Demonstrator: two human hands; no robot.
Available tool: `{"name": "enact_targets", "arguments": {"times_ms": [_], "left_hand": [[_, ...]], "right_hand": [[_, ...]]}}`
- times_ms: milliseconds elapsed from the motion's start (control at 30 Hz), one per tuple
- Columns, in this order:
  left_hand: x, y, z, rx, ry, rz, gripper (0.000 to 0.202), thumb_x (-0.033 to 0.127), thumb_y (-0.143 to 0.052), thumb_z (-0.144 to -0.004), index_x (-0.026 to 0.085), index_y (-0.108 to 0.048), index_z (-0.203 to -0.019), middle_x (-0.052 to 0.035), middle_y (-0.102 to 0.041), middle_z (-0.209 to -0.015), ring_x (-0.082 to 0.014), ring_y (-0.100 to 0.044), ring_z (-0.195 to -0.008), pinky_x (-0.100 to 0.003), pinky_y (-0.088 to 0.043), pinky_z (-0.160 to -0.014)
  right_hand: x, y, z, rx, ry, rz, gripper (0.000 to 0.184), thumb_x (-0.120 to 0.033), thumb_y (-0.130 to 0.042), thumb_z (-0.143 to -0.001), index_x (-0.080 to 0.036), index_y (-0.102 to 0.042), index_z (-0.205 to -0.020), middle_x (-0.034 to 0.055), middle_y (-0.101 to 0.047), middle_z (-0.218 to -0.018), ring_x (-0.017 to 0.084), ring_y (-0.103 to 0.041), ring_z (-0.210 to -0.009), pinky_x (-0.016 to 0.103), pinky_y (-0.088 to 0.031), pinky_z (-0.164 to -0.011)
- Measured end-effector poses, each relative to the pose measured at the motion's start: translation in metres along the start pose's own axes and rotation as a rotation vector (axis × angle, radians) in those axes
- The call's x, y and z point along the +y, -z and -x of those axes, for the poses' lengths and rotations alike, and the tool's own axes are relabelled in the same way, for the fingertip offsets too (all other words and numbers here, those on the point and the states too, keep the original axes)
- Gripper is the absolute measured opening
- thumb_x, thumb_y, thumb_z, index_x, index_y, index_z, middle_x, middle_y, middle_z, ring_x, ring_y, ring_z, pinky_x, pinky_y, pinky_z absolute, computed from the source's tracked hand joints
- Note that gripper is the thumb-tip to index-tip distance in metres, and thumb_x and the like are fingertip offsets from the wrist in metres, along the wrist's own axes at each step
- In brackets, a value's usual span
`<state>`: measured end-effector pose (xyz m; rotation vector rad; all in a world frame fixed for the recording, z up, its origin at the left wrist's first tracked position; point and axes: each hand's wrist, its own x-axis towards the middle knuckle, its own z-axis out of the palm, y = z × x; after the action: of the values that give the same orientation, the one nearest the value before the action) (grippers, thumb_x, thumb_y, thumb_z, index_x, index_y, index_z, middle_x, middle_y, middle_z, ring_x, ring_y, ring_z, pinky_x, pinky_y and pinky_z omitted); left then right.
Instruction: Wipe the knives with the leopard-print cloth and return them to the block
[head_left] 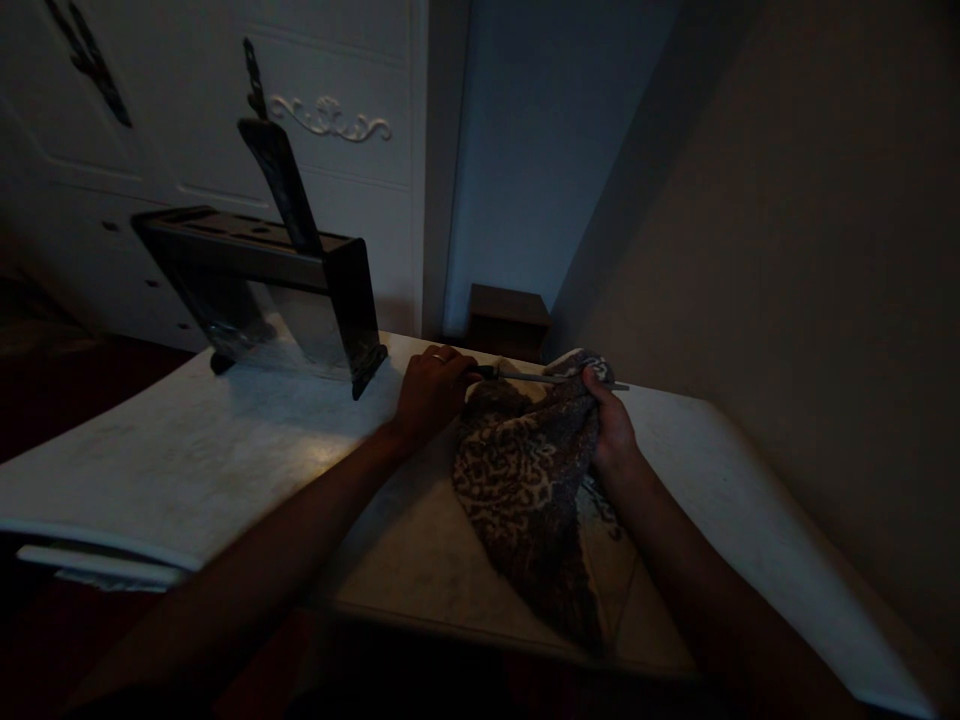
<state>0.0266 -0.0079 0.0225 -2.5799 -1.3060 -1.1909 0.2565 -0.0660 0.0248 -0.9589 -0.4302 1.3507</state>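
My left hand (431, 392), a ring on one finger, is closed around the dark handle of a thin grey metal rod (527, 378) that looks like a sharpening steel. The rod lies nearly level and points right. At its far end my right hand (615, 432) pinches a brown and cream patterned towel (517, 470) over it, with the thumb on top. A short tip of the rod sticks out past the thumb. The rest of the towel hangs down in folds toward the table's near edge. Dim light hides finer details of the rod.
On the pale table (247, 450), a black knife block (277, 310) with a clear front stands at the left back, one large dark-handled knife (281, 185) rising from it. White cabinets (360, 200) stand behind. A brown box-like piece (510, 310) sits beyond the table, and a wall (810, 250) runs along the right.
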Motion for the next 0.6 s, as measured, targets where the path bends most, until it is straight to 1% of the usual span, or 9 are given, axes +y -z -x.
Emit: {"name": "enact_targets", "arguments": {"times_ms": [100, 200, 267, 400, 500, 600], "left_hand": [[0.000, 0.001, 0.000, -0.031, -0.002, -0.034, 0.025, 0.035, -0.053, -0.091, 0.016, -0.069, -0.096, -0.0109, -0.066, -0.092, -0.0240, -0.056, -0.090, -0.036, -0.041, -0.078], [-0.001, 0.001, -0.001, -0.075, 0.020, -0.044, 0.026, 0.035, -0.053, -0.091, 0.015, -0.069, -0.093, -0.0100, -0.067, -0.086, -0.0232, -0.057, -0.084, -0.036, -0.041, -0.075], [-0.002, 0.001, -0.001, -0.080, 0.038, -0.035, 0.024, 0.034, -0.054, -0.090, 0.015, -0.070, -0.092, -0.0094, -0.068, -0.085, -0.0229, -0.057, -0.083, -0.036, -0.041, -0.075], [-0.006, -0.002, -0.002, -0.031, 0.047, 0.012, 0.021, 0.033, -0.057, -0.089, 0.017, -0.070, -0.094, -0.0085, -0.068, -0.089, -0.0230, -0.056, -0.087, -0.036, -0.041, -0.079], [-0.007, -0.004, 0.000, 0.027, 0.067, 0.057, 0.019, 0.032, -0.059, -0.088, 0.017, -0.069, -0.094, -0.0081, -0.067, -0.090, -0.0226, -0.055, -0.089, -0.036, -0.042, -0.081], [-0.007, -0.007, 0.002, 0.060, 0.095, 0.095, 0.017, 0.031, -0.058, -0.088, 0.018, -0.069, -0.092, -0.0075, -0.067, -0.090, -0.0223, -0.055, -0.089, -0.036, -0.043, -0.081]], "right_hand": [[-0.005, 0.004, -0.003, 0.018, 0.023, -0.011, 0.026, -0.042, -0.071, -0.073, -0.019, -0.067, -0.084, 0.0058, -0.074, -0.078, 0.027, -0.070, -0.087, 0.041, -0.058, -0.083], [-0.012, 0.008, -0.007, 0.079, 0.044, -0.024, 0.021, -0.041, -0.068, -0.076, -0.021, -0.067, -0.083, 0.0040, -0.073, -0.074, 0.026, -0.071, -0.085, 0.042, -0.057, -0.083], [-0.015, 0.012, -0.009, 0.122, 0.055, -0.012, 0.021, -0.042, -0.066, -0.077, -0.022, -0.067, -0.084, 0.0036, -0.073, -0.073, 0.026, -0.070, -0.085, 0.043, -0.057, -0.084], [-0.018, 0.022, -0.014, 0.156, 0.077, 0.038, 0.030, -0.049, -0.063, -0.077, -0.020, -0.068, -0.085, 0.0060, -0.074, -0.076, 0.028, -0.070, -0.086, 0.046, -0.056, -0.085], [-0.018, 0.029, -0.017, 0.141, 0.106, 0.050, 0.031, -0.051, -0.064, -0.075, -0.021, -0.068, -0.084, 0.0062, -0.074, -0.077, 0.028, -0.070, -0.085, 0.046, -0.056, -0.084], [-0.019, 0.033, -0.020, 0.118, 0.104, 0.033, 0.033, -0.053, -0.061, -0.077, -0.021, -0.068, -0.086, 0.0059, -0.074, -0.078, 0.028, -0.070, -0.086, 0.046, -0.056, -0.084]]}}
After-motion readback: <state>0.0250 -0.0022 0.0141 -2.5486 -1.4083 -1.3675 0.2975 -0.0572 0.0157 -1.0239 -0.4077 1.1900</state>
